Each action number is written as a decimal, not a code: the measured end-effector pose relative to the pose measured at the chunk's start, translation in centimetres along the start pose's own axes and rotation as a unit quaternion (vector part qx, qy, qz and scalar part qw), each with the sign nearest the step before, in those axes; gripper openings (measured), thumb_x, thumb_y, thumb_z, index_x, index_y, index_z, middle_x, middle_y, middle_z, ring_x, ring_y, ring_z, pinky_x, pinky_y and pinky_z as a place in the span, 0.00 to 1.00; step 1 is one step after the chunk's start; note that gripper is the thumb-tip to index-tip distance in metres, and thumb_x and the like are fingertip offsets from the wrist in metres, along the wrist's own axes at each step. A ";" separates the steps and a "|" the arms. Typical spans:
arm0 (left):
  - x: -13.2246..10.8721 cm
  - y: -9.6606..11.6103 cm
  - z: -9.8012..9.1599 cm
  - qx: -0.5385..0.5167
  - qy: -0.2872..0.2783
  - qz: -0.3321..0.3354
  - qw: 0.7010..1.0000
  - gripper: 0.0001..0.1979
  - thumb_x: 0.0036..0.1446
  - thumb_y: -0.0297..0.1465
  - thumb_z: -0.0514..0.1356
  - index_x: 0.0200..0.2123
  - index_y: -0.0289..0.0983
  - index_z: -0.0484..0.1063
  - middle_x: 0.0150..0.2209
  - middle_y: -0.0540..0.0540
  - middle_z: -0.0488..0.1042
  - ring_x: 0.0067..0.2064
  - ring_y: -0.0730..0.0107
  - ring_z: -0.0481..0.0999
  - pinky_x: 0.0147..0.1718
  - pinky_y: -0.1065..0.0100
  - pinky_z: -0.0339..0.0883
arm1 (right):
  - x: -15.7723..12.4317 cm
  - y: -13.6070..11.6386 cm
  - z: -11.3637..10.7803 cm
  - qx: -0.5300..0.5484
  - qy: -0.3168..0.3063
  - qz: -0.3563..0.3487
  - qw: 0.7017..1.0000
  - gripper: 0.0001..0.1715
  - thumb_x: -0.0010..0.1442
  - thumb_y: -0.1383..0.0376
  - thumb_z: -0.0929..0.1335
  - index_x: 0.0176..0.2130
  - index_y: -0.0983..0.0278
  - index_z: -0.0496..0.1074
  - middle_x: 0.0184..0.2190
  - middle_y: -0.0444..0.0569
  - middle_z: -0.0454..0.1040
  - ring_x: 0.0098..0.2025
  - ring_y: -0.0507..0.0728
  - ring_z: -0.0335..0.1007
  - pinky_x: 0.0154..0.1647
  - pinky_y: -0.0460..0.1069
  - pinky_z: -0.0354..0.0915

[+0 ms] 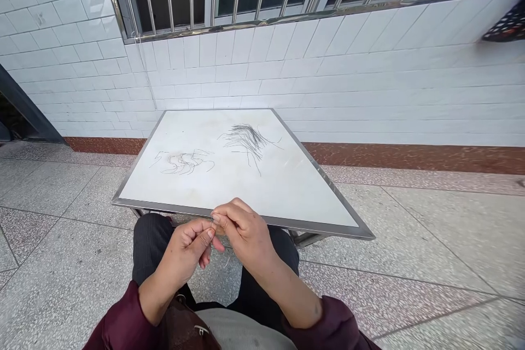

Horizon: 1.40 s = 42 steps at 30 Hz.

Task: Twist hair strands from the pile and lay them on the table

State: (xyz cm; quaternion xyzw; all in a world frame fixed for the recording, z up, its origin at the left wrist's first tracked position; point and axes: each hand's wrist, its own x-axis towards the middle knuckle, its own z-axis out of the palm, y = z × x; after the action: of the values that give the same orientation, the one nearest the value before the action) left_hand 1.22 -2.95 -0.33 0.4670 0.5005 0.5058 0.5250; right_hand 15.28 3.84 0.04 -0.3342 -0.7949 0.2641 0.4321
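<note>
Strand (212,221) mostly hidden between fingertips (210,232)

A single head-worn camera is looking forward and down from above and behind the near edge of the table (295,180), sitting close yet taking in all four corners, and is facing the tiled wall (221,79) beyond the far edge.

Left grip (186,247) meets right grip (245,232) (both pinched); dark strands (248,135) lie beyond.

One left hand (184,249), one right hand (249,236), one table (287,191), two clusters of strands (249,136)
</note>
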 end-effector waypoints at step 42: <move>2.0 -1.0 -2.3 -0.209 0.147 -0.071 0.964 0.19 0.44 0.39 0.72 0.37 0.32 0.80 0.31 0.41 0.82 0.30 0.73 0.77 0.31 0.73 0.68 | 1.8 4.5 0.1 0.060 -0.011 0.086 0.994 0.12 0.64 0.57 0.66 0.44 0.59 0.72 0.40 0.49 0.72 0.39 0.57 0.69 0.41 0.53 0.66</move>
State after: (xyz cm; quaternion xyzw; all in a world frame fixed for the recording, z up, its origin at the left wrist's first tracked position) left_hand -1.05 -1.04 -1.57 0.2301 0.4870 0.6238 0.5663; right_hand 15.87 8.04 -2.26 -0.3721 -0.7506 0.3506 0.4186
